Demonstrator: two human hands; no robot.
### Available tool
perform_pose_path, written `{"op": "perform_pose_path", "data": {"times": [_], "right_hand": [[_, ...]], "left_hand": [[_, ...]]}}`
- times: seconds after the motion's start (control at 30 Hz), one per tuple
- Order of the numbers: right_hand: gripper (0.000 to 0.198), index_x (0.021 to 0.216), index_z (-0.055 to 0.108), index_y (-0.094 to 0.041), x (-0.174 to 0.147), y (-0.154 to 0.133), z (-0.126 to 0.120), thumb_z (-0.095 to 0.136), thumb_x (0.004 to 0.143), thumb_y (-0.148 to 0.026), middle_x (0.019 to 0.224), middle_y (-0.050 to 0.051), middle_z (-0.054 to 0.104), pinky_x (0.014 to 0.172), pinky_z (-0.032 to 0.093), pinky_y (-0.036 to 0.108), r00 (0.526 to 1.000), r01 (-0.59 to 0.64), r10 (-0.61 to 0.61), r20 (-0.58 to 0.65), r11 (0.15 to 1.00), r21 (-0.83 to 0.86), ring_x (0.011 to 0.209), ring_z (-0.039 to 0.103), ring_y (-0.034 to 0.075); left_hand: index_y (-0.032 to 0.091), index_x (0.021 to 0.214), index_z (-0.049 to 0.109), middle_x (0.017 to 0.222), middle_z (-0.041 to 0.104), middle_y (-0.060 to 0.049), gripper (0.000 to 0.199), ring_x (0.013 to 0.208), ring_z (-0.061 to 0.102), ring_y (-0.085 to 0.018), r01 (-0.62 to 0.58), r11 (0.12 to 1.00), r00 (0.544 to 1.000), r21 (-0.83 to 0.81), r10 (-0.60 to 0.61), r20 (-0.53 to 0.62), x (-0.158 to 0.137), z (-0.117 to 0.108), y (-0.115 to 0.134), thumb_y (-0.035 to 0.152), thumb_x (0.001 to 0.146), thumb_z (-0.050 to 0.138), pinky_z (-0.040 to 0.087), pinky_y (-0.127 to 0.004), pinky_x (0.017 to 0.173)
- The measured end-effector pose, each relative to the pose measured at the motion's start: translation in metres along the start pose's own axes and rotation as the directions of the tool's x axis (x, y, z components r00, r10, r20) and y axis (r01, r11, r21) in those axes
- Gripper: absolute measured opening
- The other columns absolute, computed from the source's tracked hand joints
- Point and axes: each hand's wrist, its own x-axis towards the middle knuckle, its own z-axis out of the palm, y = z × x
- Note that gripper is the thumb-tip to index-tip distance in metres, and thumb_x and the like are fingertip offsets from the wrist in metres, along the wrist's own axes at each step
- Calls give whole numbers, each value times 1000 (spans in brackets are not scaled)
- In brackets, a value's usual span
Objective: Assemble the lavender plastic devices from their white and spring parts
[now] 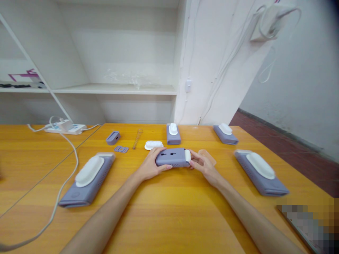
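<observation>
Between my hands is a purple-grey plastic housing (pixel 171 158) with two dark keyhole slots on its upper face. My left hand (pixel 150 164) grips its left end, thumb along the near side. At the right end, my right hand (pixel 205 165) pinches a white end piece (pixel 188 156) that sits against the housing; whether it is fully seated I cannot tell. Just behind the housing lies a white bristled oval piece (pixel 154 145). A peach-coloured flat piece (pixel 208 157) lies partly hidden behind my right hand.
Purple-grey units with white oval tops stand at left (pixel 88 180), back (pixel 173 134), back right (pixel 226 134) and right (pixel 261 173). A coil spring (pixel 137 139), small purple frame (pixel 113 138) and flat purple parts (pixel 121 149) lie back left. A white cable (pixel 71 176) crosses the left side from a power strip (pixel 66 127).
</observation>
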Motion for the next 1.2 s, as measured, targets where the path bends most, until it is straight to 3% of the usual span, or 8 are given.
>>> {"op": "perform_pose_path", "data": {"times": [0.3, 0.53, 0.7, 0.87, 1.03, 1.2], "right_hand": [[50, 128, 51, -22, 1, 11, -3, 53, 84, -46, 91, 2, 66, 71, 49, 30, 997, 16, -17, -73, 1000, -4, 80, 59, 17], [74, 125, 47, -22, 0, 10, 13, 79, 59, -31, 101, 5, 64, 72, 51, 31, 995, 54, -64, -72, 990, -131, 85, 62, 19], [65, 123, 46, -23, -2, 12, 18, 75, 65, -27, 96, 4, 64, 69, 52, 32, 981, 93, -135, -137, 957, -275, 80, 62, 18], [68, 125, 43, -24, -4, 11, 20, 75, 65, -28, 105, 6, 61, 71, 53, 33, 969, 111, -182, -170, 926, -360, 89, 61, 21], [70, 125, 43, -23, -2, 18, 20, 77, 64, -30, 115, 9, 59, 83, 51, 40, 959, 120, -201, -201, 926, -358, 100, 59, 24], [69, 124, 44, -23, 1, 22, 18, 76, 64, -30, 115, 9, 60, 86, 50, 41, 960, 133, -212, -183, 920, -370, 101, 59, 24]], "left_hand": [[26, 127, 44, 124, 50, -7, 67, 118, 46, -24, 0, 1000, 1000, 14, 0, 5, 0, 0, 0, 44, 68, 72, 35, -43, 104], [26, 127, 44, 125, 49, -7, 69, 118, 45, -25, -22, 1000, 1000, 15, 22, -1, 0, 0, 1, 43, 67, 73, 35, -44, 104], [26, 127, 43, 125, 47, -9, 74, 118, 44, -27, -63, 998, 998, 16, 64, -16, 0, 0, 1, 40, 63, 77, 35, -46, 103], [26, 125, 43, 124, 47, -9, 76, 118, 43, -28, -99, 994, 993, 49, 102, -60, 1, 1, 2, 37, 59, 79, 35, -46, 102], [26, 126, 41, 125, 45, -9, 75, 120, 41, -27, -114, 989, 990, 93, 121, -74, -1, 3, 6, 33, 61, 79, 34, -46, 104], [26, 126, 41, 127, 43, -9, 75, 121, 40, -29, -95, 989, 991, 114, 104, -80, -2, 4, 7, 31, 61, 78, 33, -49, 104]]}}
